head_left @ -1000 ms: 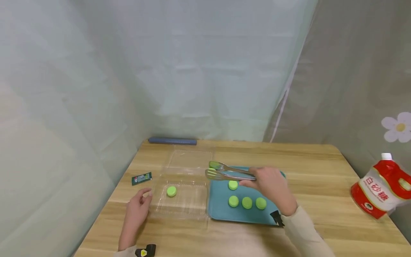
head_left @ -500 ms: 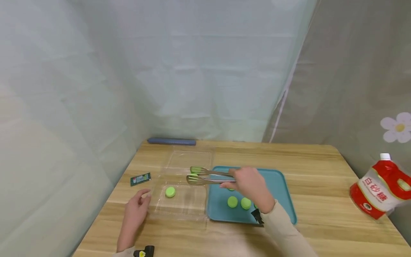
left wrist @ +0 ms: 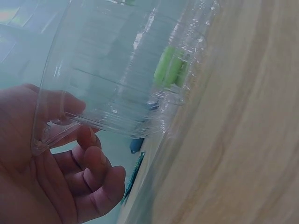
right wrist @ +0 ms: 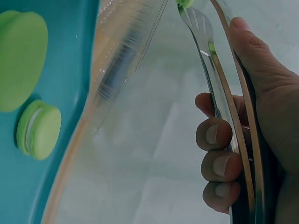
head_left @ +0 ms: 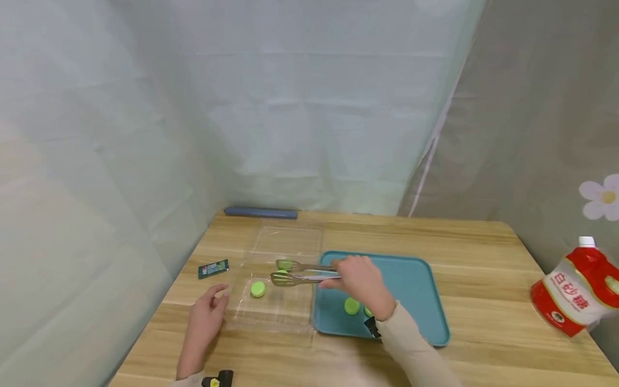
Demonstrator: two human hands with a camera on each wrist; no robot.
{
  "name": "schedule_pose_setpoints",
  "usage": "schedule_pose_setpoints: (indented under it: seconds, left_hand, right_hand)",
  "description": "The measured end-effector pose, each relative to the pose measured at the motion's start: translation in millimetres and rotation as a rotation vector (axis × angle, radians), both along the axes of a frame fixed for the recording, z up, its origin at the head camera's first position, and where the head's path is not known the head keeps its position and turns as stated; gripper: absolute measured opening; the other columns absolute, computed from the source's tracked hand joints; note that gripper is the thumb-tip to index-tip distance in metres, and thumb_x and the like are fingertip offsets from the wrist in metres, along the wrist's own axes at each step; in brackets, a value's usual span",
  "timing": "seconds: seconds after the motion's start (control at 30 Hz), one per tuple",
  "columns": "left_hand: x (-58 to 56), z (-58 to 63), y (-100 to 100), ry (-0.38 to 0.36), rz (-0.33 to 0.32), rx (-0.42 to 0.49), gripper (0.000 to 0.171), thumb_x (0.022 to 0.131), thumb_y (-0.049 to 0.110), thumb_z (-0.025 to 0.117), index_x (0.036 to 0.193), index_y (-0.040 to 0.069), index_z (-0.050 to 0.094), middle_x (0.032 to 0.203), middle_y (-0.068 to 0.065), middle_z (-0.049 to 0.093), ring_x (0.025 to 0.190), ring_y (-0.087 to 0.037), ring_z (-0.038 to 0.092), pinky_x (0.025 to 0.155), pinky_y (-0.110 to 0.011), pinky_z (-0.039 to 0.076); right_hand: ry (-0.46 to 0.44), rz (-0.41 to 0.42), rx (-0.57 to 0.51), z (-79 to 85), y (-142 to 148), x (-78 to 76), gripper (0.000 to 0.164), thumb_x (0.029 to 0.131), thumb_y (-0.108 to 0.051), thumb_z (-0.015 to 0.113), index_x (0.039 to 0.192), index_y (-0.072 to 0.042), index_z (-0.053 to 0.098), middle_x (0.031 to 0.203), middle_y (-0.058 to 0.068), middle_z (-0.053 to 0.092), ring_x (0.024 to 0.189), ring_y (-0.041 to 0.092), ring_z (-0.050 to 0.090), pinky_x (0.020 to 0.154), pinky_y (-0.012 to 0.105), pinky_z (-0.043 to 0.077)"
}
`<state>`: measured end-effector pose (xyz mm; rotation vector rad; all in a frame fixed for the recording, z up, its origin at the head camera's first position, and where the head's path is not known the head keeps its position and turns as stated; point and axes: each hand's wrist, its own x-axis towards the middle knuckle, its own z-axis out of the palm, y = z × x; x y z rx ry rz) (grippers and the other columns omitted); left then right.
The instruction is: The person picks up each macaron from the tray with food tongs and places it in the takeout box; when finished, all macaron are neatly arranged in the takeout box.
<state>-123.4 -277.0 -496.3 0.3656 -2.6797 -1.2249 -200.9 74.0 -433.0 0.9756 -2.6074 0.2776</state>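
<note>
My right hand [head_left: 360, 282] grips a pair of metal tongs [head_left: 309, 273]. Between the tongs' slotted ends is a green macaron [head_left: 281, 275], over the clear plastic clamshell container [head_left: 290, 317]. Another green macaron [head_left: 258, 289] sits in the container's left part. My left hand [head_left: 207, 314] holds the container's left rim, with the thumb and fingers on either side of the edge in the left wrist view. On the blue tray [head_left: 411, 269], macarons [right wrist: 39, 130] with a pale filling lie partly hidden by my right hand and sleeve in the head view.
A small dark green packet [head_left: 213, 269] lies left of the container. At the table's back edge is a long blue object [head_left: 261, 213]. A red and white bag [head_left: 573, 290] with a white cap stands at the far right. Curtains [head_left: 309, 107] enclose the table.
My right hand has carried the tongs and macaron leftward from above the tray to over the container, and slightly lower. My left hand has stayed at the rim.
</note>
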Motion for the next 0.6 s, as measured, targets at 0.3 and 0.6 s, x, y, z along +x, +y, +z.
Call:
schedule_pose_setpoints:
  seconds: [0.3, 0.6]
  left_hand:
    - [-0.1, -1.0, 0, -0.008, -0.003, 0.014, 0.035, 0.107, 0.018, 0.052, 0.135, -0.002, 0.057, 0.078, -0.007, 0.057, 0.062, -0.018, 0.049, 0.054, -0.028, 0.041]
    - [0.1, -2.6, 0, -0.006, 0.009, 0.013, 0.034, 0.106, 0.017, 0.052, 0.135, -0.002, 0.058, 0.078, -0.007, 0.054, 0.062, -0.018, 0.049, 0.054, -0.027, 0.041]
  right_hand:
    - [0.028, 0.01, 0.008, -9.0, -9, -4.6, 0.06, 0.078, -0.057, 0.078, 0.062, -0.023, 0.032, 0.059, -0.01, 0.011, 0.052, 0.005, 0.009, 0.049, 0.025, 0.009]
    - [0.029, 0.001, 0.034, -18.4, -17, -6.6, 0.062, 0.074, -0.059, 0.08, 0.06, -0.023, 0.032, 0.058, -0.01, 0.012, 0.051, 0.005, 0.011, 0.048, 0.024, 0.01]
